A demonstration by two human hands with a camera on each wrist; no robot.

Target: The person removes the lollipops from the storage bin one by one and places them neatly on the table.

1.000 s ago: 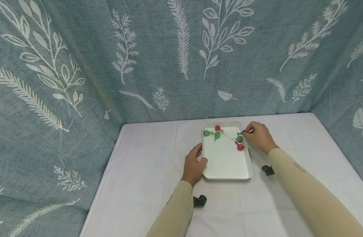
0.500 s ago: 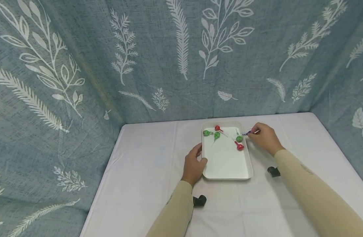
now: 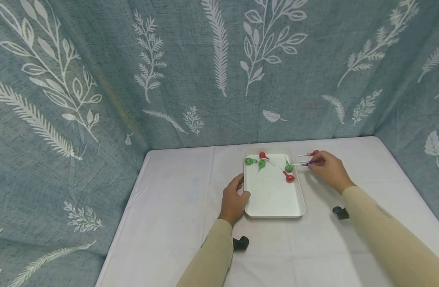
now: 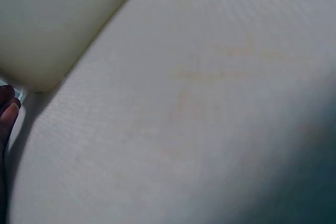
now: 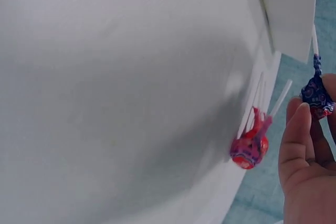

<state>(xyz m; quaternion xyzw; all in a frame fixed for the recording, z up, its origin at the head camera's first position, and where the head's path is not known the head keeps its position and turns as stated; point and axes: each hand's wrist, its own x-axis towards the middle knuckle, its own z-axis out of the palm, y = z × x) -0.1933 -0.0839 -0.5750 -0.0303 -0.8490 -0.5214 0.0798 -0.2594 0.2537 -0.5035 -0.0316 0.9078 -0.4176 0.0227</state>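
My right hand (image 3: 330, 169) pinches a blue-purple wrapped lollipop (image 5: 315, 92) between thumb and fingertips, just right of the white tray (image 3: 273, 207). Its white stick points left over the tray's right rim. Beside that hand, red and pink-purple wrapped lollipops (image 5: 249, 148) lie bunched on the tablecloth; one red lollipop (image 3: 314, 153) shows past the fingers in the head view. My left hand (image 3: 234, 200) grips the tray's left side, thumb at the rim, fingers along the outer wall. Inside the tray's far half lie green lollipops (image 3: 261, 164) and red lollipops (image 3: 289, 178).
A white cloth (image 3: 176, 223) covers the table. Blue-grey leaf-patterned curtains (image 3: 191, 79) hang behind it and at both sides. A black device (image 3: 241, 243) sits at the left wrist and another black device (image 3: 340, 213) at the right wrist.
My right hand has moved right, drawing the blue-purple lollipop from over the tray to beyond its right rim. The red lollipop on the cloth has come into view. My left hand stays put.
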